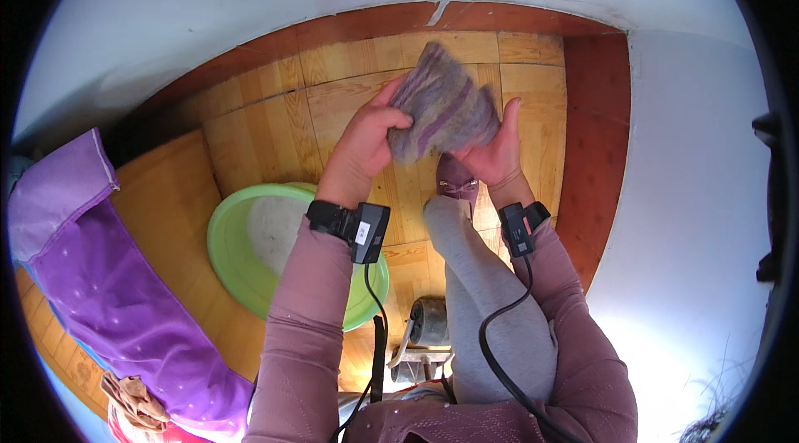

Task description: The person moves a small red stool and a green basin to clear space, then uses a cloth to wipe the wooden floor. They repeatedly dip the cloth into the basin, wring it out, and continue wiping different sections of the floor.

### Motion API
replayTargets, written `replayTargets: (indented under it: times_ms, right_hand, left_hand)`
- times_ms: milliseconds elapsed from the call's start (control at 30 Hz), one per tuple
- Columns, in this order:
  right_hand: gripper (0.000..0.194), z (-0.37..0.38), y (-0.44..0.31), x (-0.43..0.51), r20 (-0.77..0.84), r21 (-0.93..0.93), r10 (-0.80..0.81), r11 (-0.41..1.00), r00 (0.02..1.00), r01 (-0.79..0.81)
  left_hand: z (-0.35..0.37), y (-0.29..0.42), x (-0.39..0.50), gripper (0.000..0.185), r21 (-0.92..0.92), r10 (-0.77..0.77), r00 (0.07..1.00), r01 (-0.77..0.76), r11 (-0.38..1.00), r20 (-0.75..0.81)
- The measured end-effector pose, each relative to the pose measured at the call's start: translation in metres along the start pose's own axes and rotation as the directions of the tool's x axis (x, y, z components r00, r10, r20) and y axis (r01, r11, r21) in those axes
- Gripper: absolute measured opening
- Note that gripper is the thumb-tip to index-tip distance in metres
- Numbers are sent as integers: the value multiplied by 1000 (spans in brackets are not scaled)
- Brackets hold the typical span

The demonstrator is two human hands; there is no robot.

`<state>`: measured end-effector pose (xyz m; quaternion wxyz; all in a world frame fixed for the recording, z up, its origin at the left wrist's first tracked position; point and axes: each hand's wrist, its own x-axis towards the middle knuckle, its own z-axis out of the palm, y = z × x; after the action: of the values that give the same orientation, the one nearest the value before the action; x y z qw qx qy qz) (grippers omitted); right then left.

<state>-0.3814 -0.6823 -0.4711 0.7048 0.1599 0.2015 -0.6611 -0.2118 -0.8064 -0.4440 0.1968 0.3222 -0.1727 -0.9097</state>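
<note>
A grey cloth with purple stripes and a fuzzy surface (431, 109) is held up in front of me, slightly blurred. My left hand (371, 134) grips its left edge, thumb on top and fingers behind. Against the cloth's lower right end lies my right hand (496, 152), palm turned up and thumb standing apart. The cloth hides most of the right fingers, so how firmly they hold it cannot be told. Below my left hand, a green plastic basin (228, 255) contains greyish-white, cloudy liquid.
Purple fabric (137, 312) drapes over a wooden surface (162, 212) at left, with a crumpled brown cloth (134, 402) near its lower end. A wheeled caster base (427, 330) stands between basin and leg. Walls with reddish-brown skirting (596, 149) border the wood-patterned floor (268, 143). Cables hang from both wrist devices.
</note>
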Motion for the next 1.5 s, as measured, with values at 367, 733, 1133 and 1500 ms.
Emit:
replayTargets:
  times_ms: [367,733,1133,1500]
  right_hand:
    - [38,-5,-43,3,-163,-428,-346,869,924,250]
    - [21,-6,-132,111,-231,-850,-911,360,342,385]
    - [21,31,4,143,69,-770,-759,373,648,518]
    - [29,-41,-214,99,217,-234,-883,368,417,900]
  left_hand:
    - [-9,-3,-60,52,243,41,947,40,969,-319]
    - [-2,29,-277,29,249,-42,791,242,938,-611]
    - [-27,19,-318,25,272,33,706,230,934,-708]
    - [-22,25,-324,24,263,27,670,253,931,-742]
